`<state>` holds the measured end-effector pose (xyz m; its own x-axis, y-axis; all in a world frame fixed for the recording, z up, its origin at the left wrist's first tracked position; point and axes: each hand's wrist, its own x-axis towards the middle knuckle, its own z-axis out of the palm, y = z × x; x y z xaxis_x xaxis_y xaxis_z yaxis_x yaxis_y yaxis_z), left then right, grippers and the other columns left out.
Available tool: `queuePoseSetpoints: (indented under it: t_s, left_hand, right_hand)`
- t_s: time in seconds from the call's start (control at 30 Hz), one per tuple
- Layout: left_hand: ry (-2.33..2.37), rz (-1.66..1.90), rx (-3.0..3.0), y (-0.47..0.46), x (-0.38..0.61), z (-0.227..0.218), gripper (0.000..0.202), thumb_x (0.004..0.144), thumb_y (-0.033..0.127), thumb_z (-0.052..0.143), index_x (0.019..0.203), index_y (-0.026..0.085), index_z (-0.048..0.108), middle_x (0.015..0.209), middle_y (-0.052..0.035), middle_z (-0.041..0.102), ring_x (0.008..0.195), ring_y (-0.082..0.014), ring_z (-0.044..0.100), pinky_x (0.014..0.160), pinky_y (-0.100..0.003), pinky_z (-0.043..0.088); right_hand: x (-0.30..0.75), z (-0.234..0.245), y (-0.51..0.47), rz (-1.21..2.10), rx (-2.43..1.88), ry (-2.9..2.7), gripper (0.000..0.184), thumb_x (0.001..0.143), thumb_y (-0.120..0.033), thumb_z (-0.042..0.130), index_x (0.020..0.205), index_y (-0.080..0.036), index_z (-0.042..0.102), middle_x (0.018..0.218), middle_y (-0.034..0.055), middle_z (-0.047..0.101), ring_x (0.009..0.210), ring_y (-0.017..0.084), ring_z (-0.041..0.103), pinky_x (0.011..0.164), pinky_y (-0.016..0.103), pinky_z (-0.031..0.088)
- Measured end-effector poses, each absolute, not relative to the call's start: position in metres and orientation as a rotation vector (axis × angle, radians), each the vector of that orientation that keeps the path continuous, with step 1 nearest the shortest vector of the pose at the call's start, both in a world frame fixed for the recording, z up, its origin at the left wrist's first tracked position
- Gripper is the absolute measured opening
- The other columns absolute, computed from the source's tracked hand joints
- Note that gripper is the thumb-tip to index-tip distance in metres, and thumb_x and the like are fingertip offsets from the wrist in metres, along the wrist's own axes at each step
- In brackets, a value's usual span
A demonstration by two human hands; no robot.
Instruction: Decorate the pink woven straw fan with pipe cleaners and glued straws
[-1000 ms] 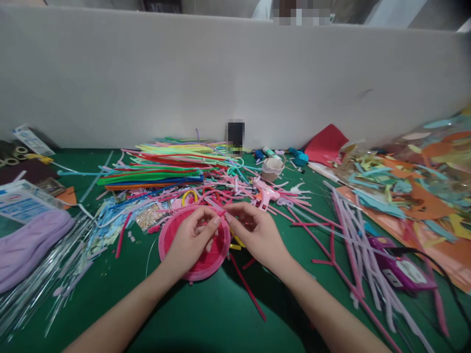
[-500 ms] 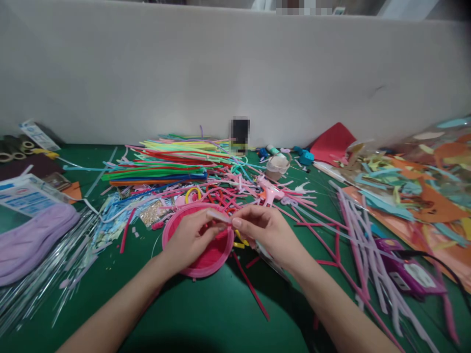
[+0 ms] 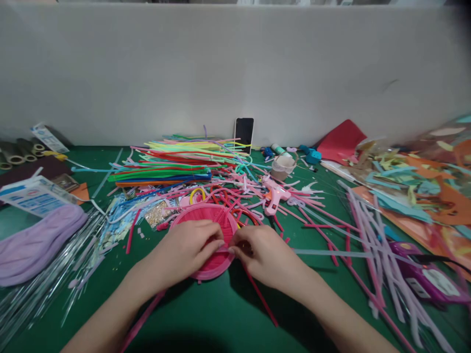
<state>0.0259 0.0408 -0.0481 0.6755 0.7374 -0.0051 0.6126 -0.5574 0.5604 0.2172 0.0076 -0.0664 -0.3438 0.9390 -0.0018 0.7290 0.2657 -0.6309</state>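
Observation:
My left hand (image 3: 200, 247) and my right hand (image 3: 255, 250) meet over the right side of a round, shallow pink container (image 3: 184, 214). Both are closed in a pinch, with fingertips almost touching. Between them shows a short bit of a pale pink strip (image 3: 222, 249); the fingers cover most of it. From under my left forearm a pink strip (image 3: 145, 316) runs toward the near edge, and I cannot tell whether it is the same piece. A pale strip (image 3: 331, 253) sticks out to the right behind my right wrist. A dark pink stem (image 3: 263, 299) lies below my right hand.
Beyond the container lie a pink glue gun (image 3: 274, 196) and bundles of coloured fuzzy stems (image 3: 165, 169). A phone (image 3: 244, 135) leans on the grey partition. Lilac soles (image 3: 44, 240) and silver wires (image 3: 47, 284) are left; a purple device (image 3: 423, 277) with a black cord is right.
Both hands have come down and closer over the container, bringing the strip from above its rim to its right side. A pale strip now shows right of my right wrist. The view has shifted slightly.

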Motion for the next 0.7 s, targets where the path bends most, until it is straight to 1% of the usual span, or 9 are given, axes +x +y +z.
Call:
queuePoseSetpoints:
  t_s: [0.1,0.23,0.3,0.37,0.43,0.47,0.53,0.6,0.7]
  left_hand:
    - [1.164,0.467,2.249,0.036,0.033,-0.051,0.02,0.093,0.028,0.05,0.087,0.021,0.068,0.087,-0.0033,0.074,0.079,-0.0207,0.067,0.072,-0.029,0.046]
    - [1.354,0.696,2.111,0.031,0.043,-0.058,0.02,0.091,0.032,0.054,0.093,0.023,0.072,0.086,-0.0024,0.077,0.077,-0.0226,0.07,0.075,-0.032,0.048]
    - [1.335,0.759,2.038,0.028,0.048,-0.061,0.019,0.089,0.033,0.056,0.09,0.024,0.073,0.085,-0.0015,0.077,0.075,-0.0222,0.07,0.072,-0.031,0.049]
    - [1.293,0.778,1.936,0.025,0.052,-0.063,0.019,0.088,0.035,0.058,0.088,0.023,0.073,0.081,-0.0006,0.077,0.071,-0.0211,0.069,0.065,-0.029,0.049]
    - [1.27,0.775,1.856,0.025,0.054,-0.066,0.02,0.087,0.037,0.059,0.085,0.023,0.073,0.078,-0.0006,0.076,0.069,-0.0206,0.068,0.06,-0.028,0.048]
    - [1.256,0.772,1.836,0.027,0.054,-0.068,0.021,0.087,0.038,0.059,0.084,0.022,0.072,0.078,-0.0007,0.076,0.07,-0.0207,0.068,0.061,-0.028,0.048]
    - [1.209,0.777,1.832,0.032,0.051,-0.07,0.021,0.087,0.038,0.059,0.083,0.022,0.072,0.082,-0.0015,0.076,0.076,-0.0214,0.068,0.069,-0.029,0.05]
    - [1.136,0.792,1.863,0.042,0.046,-0.072,0.018,0.086,0.035,0.06,0.083,0.022,0.073,0.085,-0.0023,0.076,0.08,-0.0216,0.068,0.075,-0.031,0.05]
    - [0.94,0.75,2.044,0.055,0.033,-0.069,0.014,0.087,0.027,0.061,0.08,0.023,0.073,0.085,-0.0022,0.074,0.084,-0.0207,0.065,0.081,-0.032,0.048]
  right_hand:
    - [0.215,-0.076,0.013,0.602,-1.593,-2.069,0.013,0.083,-0.012,0.06,0.08,-0.018,0.071,0.075,0.0041,0.071,0.063,0.017,0.062,0.056,0.026,0.04]
    - [0.215,-0.081,0.018,0.335,-1.577,-1.809,0.016,0.09,-0.021,0.054,0.086,-0.018,0.07,0.083,0.0065,0.074,0.072,0.02,0.067,0.066,0.029,0.047]
    - [0.215,-0.081,0.017,0.284,-1.506,-1.724,0.018,0.092,-0.023,0.052,0.089,-0.018,0.069,0.086,0.0073,0.074,0.076,0.02,0.068,0.069,0.029,0.049]
    - [0.215,-0.08,0.016,0.304,-1.446,-1.659,0.017,0.092,-0.023,0.052,0.091,-0.019,0.069,0.087,0.0066,0.074,0.074,0.019,0.067,0.069,0.029,0.05]
    - [0.215,-0.078,0.015,0.354,-1.419,-1.589,0.015,0.091,-0.024,0.054,0.091,-0.02,0.069,0.086,0.0054,0.073,0.071,0.017,0.066,0.064,0.028,0.049]
    - [0.215,-0.076,0.015,0.395,-1.414,-1.55,0.015,0.09,-0.025,0.056,0.09,-0.02,0.069,0.085,0.0049,0.073,0.07,0.017,0.065,0.061,0.027,0.048]
    - [0.218,-0.071,0.015,0.551,-1.399,-1.49,0.014,0.088,-0.029,0.058,0.087,-0.021,0.07,0.081,0.0042,0.072,0.064,0.016,0.062,0.054,0.026,0.045]
    - [0.223,-0.062,0.015,0.801,-1.347,-1.482,0.016,0.087,-0.032,0.06,0.085,-0.02,0.07,0.075,0.0031,0.071,0.058,0.014,0.058,0.049,0.024,0.041]
    - [0.235,-0.049,0.013,1.145,-1.258,-1.642,0.016,0.085,-0.032,0.062,0.08,-0.019,0.07,0.068,0.0001,0.067,0.056,0.012,0.054,0.05,0.022,0.04]
